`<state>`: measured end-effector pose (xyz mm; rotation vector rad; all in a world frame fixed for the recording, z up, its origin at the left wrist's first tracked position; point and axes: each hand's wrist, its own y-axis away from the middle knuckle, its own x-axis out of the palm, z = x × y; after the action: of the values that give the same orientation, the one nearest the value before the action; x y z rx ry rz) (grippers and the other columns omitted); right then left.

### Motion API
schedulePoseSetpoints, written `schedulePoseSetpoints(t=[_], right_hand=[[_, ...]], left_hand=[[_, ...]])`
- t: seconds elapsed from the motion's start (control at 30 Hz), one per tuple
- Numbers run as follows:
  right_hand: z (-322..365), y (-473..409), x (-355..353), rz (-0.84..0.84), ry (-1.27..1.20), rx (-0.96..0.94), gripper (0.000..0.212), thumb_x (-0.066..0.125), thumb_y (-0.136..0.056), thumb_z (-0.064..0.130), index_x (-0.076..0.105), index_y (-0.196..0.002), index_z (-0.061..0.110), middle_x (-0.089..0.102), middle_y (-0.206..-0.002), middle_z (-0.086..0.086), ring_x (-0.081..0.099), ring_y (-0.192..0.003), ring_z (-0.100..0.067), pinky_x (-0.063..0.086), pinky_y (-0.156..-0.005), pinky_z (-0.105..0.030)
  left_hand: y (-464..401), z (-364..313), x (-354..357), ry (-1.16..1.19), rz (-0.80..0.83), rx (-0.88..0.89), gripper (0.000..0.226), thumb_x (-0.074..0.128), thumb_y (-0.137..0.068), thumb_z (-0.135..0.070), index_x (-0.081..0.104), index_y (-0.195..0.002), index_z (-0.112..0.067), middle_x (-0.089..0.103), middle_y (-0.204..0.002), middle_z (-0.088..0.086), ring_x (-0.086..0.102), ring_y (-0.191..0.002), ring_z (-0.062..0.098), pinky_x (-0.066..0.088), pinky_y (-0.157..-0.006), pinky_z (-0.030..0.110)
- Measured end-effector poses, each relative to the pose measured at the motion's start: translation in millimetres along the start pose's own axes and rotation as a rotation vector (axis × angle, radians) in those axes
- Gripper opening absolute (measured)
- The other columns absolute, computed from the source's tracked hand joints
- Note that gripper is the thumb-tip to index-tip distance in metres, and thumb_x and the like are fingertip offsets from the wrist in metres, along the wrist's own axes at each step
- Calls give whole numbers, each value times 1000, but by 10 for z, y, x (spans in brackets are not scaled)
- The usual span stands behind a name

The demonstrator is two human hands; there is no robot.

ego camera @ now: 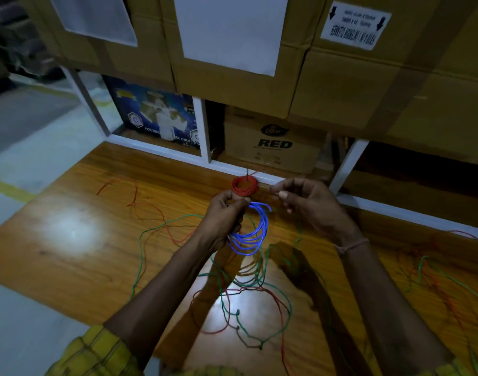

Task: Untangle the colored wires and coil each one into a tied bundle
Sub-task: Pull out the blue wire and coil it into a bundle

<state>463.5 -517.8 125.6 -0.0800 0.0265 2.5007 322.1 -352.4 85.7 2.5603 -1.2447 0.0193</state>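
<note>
A blue wire coil [252,229] of several loops hangs from my left hand [227,213], which is shut on its upper left side. Just to the right, my right hand [305,204] is raised with thumb and forefinger pinched together; whether a wire end sits between them is too blurred to tell. Behind the hands a red coiled bundle [244,186] lies on the wooden table [69,253] near its far edge. Loose green wire [142,248] and loose red wire [134,195] trail across the table, and they tangle together [248,316] below the blue coil.
A white shelf frame [205,131] runs along the table's far edge, with a "RED" carton [273,143] and a blue printed box [156,115] on the low shelf. Large cardboard boxes [341,85] overhang above. More green and red wire [436,280] lies at the right.
</note>
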Motion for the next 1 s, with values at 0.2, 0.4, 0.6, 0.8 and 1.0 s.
schedulePoseSetpoints(t=[0.2, 0.4, 0.6, 0.8, 1.0], right_hand=[[420, 340, 216, 90, 436, -193, 17, 76, -90, 0, 78, -98, 15, 79, -97, 3, 74, -97, -10, 58, -86, -25], [525, 305, 393, 163, 802, -338, 33, 88, -75, 0, 71, -90, 23, 73, -80, 10, 70, -77, -2, 58, -70, -31], [190, 294, 462, 25, 808, -459, 40, 90, -67, -4, 64, -88, 18, 67, -81, 6, 66, -76, -6, 55, -66, -38], [-121, 514, 693, -291, 983, -686, 21, 77, -85, -2, 61, -83, 10, 58, -76, -6, 58, -70, -29, 47, -60, -42], [-288, 672, 744, -358, 1189, -857, 12, 69, -96, 3, 65, -87, 8, 52, -73, -12, 53, -66, -37, 46, -58, -49]], left_hand=[[80, -16, -28, -62, -60, -19, 30, 64, -101, -6, 50, -76, -14, 39, -58, 8, 30, -40, 16, 26, -39, 19], [172, -46, 2, -164, -33, 5, 28, 64, -100, -7, 52, -76, -14, 45, -57, 3, 34, -37, 10, 28, -39, 19], [253, -88, 29, -118, -46, -64, 34, 61, -99, -3, 49, -71, -17, 43, -54, 3, 32, -40, 13, 24, -40, 18], [336, -147, 97, 26, -70, -178, 33, 53, -99, -1, 50, -69, -16, 40, -50, 0, 31, -34, 9, 21, -38, 13], [387, -192, 139, 202, -21, -380, 31, 47, -99, -8, 42, -70, -19, 28, -46, -6, 18, -32, 6, 13, -34, 12]])
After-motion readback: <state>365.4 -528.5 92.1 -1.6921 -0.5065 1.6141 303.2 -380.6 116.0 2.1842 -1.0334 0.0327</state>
